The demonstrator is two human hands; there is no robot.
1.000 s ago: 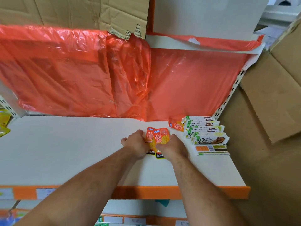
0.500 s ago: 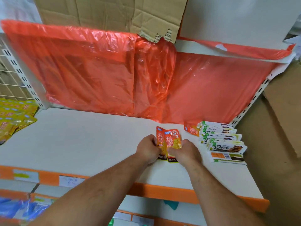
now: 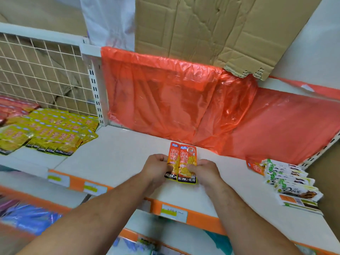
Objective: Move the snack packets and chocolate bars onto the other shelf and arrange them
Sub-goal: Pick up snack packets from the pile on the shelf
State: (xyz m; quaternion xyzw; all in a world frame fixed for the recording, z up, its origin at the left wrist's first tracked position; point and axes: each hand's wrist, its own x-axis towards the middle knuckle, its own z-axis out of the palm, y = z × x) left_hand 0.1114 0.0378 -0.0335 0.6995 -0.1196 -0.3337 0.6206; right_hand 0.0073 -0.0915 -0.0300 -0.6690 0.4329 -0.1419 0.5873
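Packets (image 3: 182,162), pinched between left hand (image 3: 156,169) and right hand (image 3: 207,172), have shifted well left of bars (image 3: 290,183); new row likely.

held packets (image 3: 182,163): orange-yellow, black bottom band with white lettering | piled packets (image 3: 49,133): yellow | chocolate bars (image 3: 290,183): white, green, brown | sheet (image 3: 184,107): translucent orange-red | shelf (image 3: 119,155): off-white, orange edge | lower-left goods (image 3: 27,218): blue, possibly purple, blurred
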